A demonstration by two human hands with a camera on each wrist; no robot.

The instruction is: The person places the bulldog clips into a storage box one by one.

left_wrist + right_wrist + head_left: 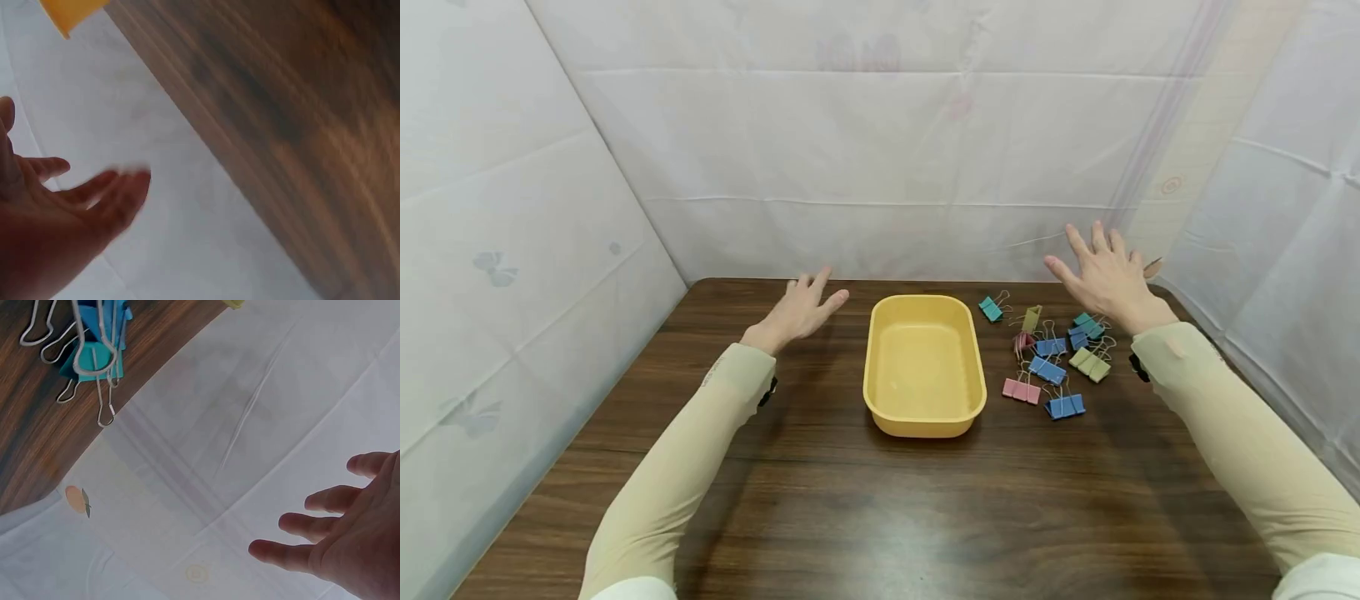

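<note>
While the yellow tray (925, 421) sits between them, left hand (799, 311) and right hand (1105, 277) hover spread, holding nothing.

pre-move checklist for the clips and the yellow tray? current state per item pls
1. Left hand free: ok, fingers straight, holding nothing.
2. Right hand free: ok, fingers spread, raised above the clips, touching none.
3. Yellow tray ready: ok, upright on the table between the hands, nothing inside.
4. Binder clips reachable: ok, loose cluster right of the tray, on the right hand's side.
5. Clips separate: cannot tell, several overlap and wire handles may be tangled.
6. Single clip apart: ok, teal clip lies alone near the tray's far right corner.
</note>
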